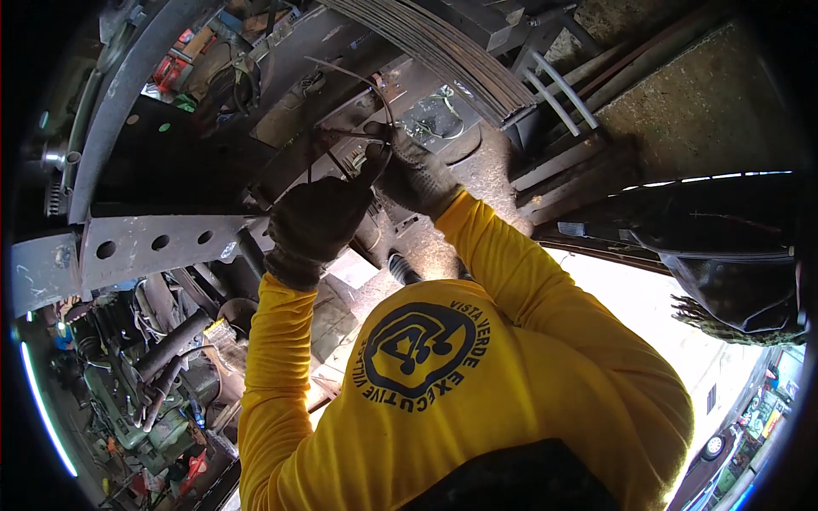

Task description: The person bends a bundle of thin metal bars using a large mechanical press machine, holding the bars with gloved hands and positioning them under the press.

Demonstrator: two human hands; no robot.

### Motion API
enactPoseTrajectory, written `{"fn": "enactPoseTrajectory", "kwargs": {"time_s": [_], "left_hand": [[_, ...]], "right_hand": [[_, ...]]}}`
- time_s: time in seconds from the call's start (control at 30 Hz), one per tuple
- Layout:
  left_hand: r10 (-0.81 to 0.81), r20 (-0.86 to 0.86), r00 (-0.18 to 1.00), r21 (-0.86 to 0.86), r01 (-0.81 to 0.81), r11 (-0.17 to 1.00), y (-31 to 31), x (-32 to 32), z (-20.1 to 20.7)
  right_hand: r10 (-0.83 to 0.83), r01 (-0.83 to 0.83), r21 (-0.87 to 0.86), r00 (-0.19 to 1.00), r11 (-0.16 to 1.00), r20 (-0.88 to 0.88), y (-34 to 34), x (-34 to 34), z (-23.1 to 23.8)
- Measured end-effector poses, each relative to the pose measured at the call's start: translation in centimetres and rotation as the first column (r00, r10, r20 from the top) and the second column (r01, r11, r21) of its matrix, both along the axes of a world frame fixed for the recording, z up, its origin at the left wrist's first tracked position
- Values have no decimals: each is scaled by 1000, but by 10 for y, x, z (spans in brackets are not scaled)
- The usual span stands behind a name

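Note:
Both my hands wear dark work gloves and meet in front of me, at the upper middle of the head view. My right hand point(416, 177) is closed around a thin bent metal rod point(385, 92), which curves up and away to the left from its fingers. Close against it, my left hand point(313, 220) has its fingers pinched at the rod's lower part. Short thin straight pieces point(339, 163) stick out between the hands; whether they belong to the same rod I cannot tell. The gloves hide the gripped part.
Beyond my hands lies a stack of long curved metal strips point(443, 51). A steel beam with round holes point(162, 242) stands at left, above a heap of metal parts point(162, 383). Two light bars point(562, 89) jut out at upper right. A dark welding-mask-like object point(724, 285) hangs far right.

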State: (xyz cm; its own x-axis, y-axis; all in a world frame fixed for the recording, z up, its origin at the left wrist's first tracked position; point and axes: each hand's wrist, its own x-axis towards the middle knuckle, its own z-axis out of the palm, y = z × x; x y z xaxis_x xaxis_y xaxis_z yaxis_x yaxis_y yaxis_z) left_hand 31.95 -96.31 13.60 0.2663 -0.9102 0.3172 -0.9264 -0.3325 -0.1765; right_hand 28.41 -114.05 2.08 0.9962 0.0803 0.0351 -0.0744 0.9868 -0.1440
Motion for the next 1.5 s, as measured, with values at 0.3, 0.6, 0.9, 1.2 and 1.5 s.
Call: {"fn": "enactPoseTrajectory", "kwargs": {"time_s": [0.3,0.6,0.9,1.2,1.5], "left_hand": [[1,29,1000,126,-5,992,4,8,-6],[197,107,975,78,-205,976,-15,-10,-10],[-145,-113,983,-132,130,983,-3,23,-2],[-111,-124,986,-66,103,992,7,25,-9],[216,50,975,55,-219,974,-12,-23,-1]], "right_hand": [[-68,69,-3,991,998,-113,6,3,-13],[61,-66,-31,988,997,-140,-22,7,-1],[-32,49,137,992,989,-122,-2,14,-13],[-79,100,99,978,990,-191,6,13,-1],[-91,-29,-441,964,897,-249,-27,3,13]]}}
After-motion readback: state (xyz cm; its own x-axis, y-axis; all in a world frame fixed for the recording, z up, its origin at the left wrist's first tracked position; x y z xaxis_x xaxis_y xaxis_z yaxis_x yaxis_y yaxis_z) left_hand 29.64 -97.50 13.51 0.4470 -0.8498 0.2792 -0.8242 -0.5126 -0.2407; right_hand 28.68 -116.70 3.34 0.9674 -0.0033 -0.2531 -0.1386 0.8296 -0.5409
